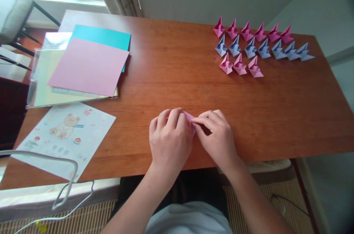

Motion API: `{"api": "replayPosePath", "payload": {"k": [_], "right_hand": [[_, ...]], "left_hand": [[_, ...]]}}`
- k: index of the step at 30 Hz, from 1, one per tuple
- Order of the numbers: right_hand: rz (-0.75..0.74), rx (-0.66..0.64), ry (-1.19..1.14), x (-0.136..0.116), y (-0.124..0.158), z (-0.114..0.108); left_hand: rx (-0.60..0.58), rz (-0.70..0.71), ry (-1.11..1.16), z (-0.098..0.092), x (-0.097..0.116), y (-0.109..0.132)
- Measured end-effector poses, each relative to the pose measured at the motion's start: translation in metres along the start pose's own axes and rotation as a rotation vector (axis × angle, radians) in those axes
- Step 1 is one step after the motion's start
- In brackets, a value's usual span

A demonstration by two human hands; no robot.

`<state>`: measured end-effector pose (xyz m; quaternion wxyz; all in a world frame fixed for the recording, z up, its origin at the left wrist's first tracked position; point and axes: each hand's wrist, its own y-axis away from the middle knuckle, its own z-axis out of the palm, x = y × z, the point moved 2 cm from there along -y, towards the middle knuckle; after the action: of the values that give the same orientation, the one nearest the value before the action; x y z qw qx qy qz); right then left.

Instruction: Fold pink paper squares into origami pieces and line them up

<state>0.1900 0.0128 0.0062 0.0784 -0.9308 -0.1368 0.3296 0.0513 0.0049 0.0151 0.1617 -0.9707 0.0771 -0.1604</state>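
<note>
Near the front edge of the wooden table, my left hand (pixel 172 138) is closed over a small piece of folded pink paper (pixel 188 116), hiding most of it. My right hand (pixel 217 134) pinches the paper's right side between thumb and index finger. Only a narrow pink strip shows between the two hands, so its folded shape cannot be made out. At the back right stand folded paper figures in three rows: dark pink ones (pixel 246 31), blue ones (pixel 250 48) and three lighter pink ones (pixel 240 65).
On the table's left (pixel 166 60) lie a pink sheet (pixel 88 66), a teal sheet (pixel 103 36) and a clear packet of pale yellow paper (pixel 44 75). A white bear-printed sheet (pixel 66 134) lies in front of them. A white bent tube (pixel 73 167) crosses its lower corner.
</note>
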Motion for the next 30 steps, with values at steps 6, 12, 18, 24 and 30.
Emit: {"api": "replayPosePath", "payload": {"k": [6,12,18,24,30], "right_hand": [[0.031,0.000,-0.007,0.000,0.001,0.001],[0.032,0.004,-0.015,0.001,0.001,0.002],[0.031,0.006,-0.008,0.002,0.001,0.000],[0.004,0.012,0.002,0.004,0.002,0.001],[0.011,0.017,0.005,0.002,0.002,0.001]], "left_hand": [[-0.016,0.001,-0.016,0.000,0.001,0.002],[-0.074,0.066,0.023,-0.004,-0.010,0.000],[-0.188,0.160,0.079,-0.013,-0.030,0.004],[-0.300,0.273,0.159,-0.016,-0.055,0.008],[-0.172,0.161,0.357,-0.022,-0.073,0.013]]}}
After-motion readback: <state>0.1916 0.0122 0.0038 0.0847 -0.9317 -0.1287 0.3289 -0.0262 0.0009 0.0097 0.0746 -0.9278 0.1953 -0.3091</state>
